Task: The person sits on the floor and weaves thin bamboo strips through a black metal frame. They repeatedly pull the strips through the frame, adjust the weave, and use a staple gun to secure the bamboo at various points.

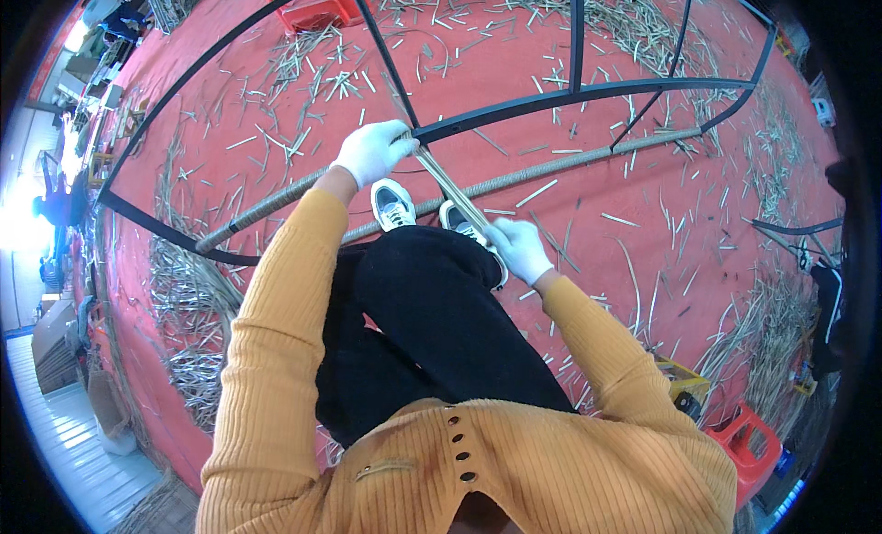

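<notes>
A bundle of flat, pale straw strips [446, 182] runs slantwise between my two white-gloved hands. My left hand [371, 153] is closed around its upper end, right at a joint of the black metal frame [514, 111]. Lower and to the right, my right hand [520, 248] grips the other end of the strips, which look pulled straight. Below the joint, a bar wrapped in straw [551, 164] crosses behind the strips and past my shoes. Glove fabric hides exactly how my left fingers sit on the strips and the frame.
Cut straw pieces litter the red floor [588, 249]. Piles of straw [197, 304] lie left and right. Red plastic stools [317, 5] stand at the top and lower right [749, 447]. A yellow box-like object [682, 383] sits beside my right elbow. Frame bars arch around me.
</notes>
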A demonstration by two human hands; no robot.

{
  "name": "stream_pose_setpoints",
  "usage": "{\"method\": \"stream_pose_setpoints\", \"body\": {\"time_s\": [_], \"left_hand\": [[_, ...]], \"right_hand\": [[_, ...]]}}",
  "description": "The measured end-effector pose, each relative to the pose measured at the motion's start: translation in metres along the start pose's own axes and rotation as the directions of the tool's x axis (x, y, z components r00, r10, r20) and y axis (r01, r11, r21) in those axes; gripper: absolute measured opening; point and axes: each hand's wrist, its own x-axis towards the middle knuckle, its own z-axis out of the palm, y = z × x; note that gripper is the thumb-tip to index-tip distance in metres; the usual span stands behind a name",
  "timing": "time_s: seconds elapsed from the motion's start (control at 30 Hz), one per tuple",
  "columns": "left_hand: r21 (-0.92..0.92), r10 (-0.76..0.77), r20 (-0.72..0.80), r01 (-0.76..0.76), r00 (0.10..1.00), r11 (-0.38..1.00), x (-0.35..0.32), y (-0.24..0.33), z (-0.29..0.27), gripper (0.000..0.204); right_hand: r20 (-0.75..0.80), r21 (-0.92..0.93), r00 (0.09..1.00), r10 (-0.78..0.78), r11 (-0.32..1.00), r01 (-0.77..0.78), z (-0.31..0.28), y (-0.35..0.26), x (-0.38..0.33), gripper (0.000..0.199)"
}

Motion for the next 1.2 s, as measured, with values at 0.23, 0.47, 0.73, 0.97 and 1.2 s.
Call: {"method": "stream_pose_setpoints", "body": {"time_s": [0.23,0.47,0.73,0.97,1.2], "left_hand": [[-0.274,-0.114,0.348,0.218,0.93,0.937,0.011,-0.008,0.0,0.033],[0.397,0.155,-0.023,-0.133,0.988,0.908,-0.014,0.001,0.019,0.035],[0.348,0.157,-0.516,0.039,0.842,0.937,-0.032,0.026,0.051,0.037],[0.502,0.248,-0.506,0.049,0.826,0.863,-0.023,0.03,0.059,0.029],[0.494,0.287,-0.567,0.04,0.772,0.869,0.024,0.004,0.047,0.02]], "right_hand": [[0.027,0.434,0.978,-0.208,0.884,0.176,0.0,-0.049,0.083,0.044],[0.238,0.756,0.971,0.032,0.621,-0.206,0.01,-0.093,0.086,0.03],[-0.083,0.73,0.997,0.004,0.681,0.058,-0.066,-0.177,0.133,0.031],[0.392,0.419,0.877,0.278,0.795,-0.439,-0.066,-0.144,0.226,0.036],[-0.367,-0.273,0.513,-0.776,0.617,0.738,-0.052,-0.136,0.073,0.011]]}}
